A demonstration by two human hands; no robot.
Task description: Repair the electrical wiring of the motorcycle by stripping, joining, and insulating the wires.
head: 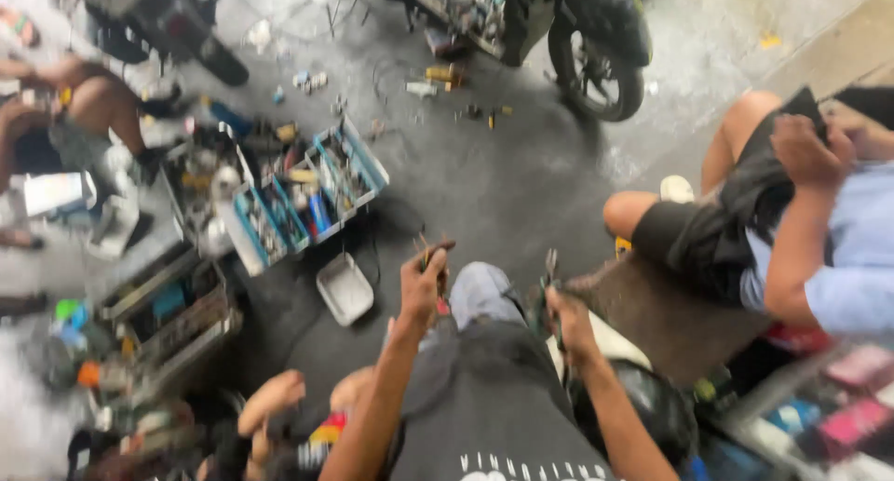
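A bundle of thin wires [430,251] was held up over the person's left knee, above the dark concrete floor [484,183]. The left hand [421,290] was closed around the bundle, its ends sticking out above the fingers. The right hand [566,315] was closed on the handles of a pair of pliers [548,278], whose tip pointed upward; the view was too blurred to tell more about the tool. The two hands were near each other but apart, with the knee in grey trousers [480,290] between them. On the floor just left of the left hand lay a small white tray [345,288]. Further left stood an opened blue toolbox [307,197] with its compartments full of small parts, and beside it a grey crate [172,309]. Loose small parts lay scattered on the floor beyond. A motorcycle wheel [596,71] stood at the far side. Another person in black shorts [708,225] sat to the right, and a further person's bare knee [102,104] showed at the far left.
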